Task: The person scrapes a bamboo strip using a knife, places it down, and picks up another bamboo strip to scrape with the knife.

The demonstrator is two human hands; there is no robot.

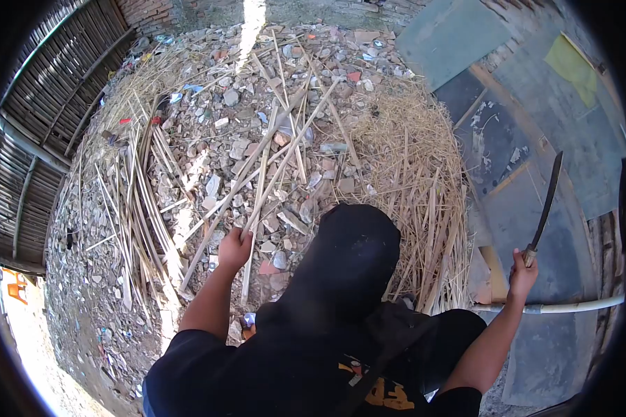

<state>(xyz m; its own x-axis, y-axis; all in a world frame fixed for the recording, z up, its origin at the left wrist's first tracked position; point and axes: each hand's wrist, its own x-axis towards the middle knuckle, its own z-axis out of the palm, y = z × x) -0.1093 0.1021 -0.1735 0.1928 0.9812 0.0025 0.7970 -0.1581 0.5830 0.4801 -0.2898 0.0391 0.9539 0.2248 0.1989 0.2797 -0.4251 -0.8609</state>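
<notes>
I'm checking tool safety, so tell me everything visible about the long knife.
The long knife has a narrow, dark, metal-looking blade, gently curved, and a short, paler handle that looks wooden. The right hand grips the handle; the blade slants toward the picture's upper right, seen against grey sheets. Only the hand visibly touches it. Edge sharpness cannot be told.

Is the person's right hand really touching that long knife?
Touching. The head view shows the right hand wrapped around the handle of the long knife, which extends beyond the hand.
</notes>
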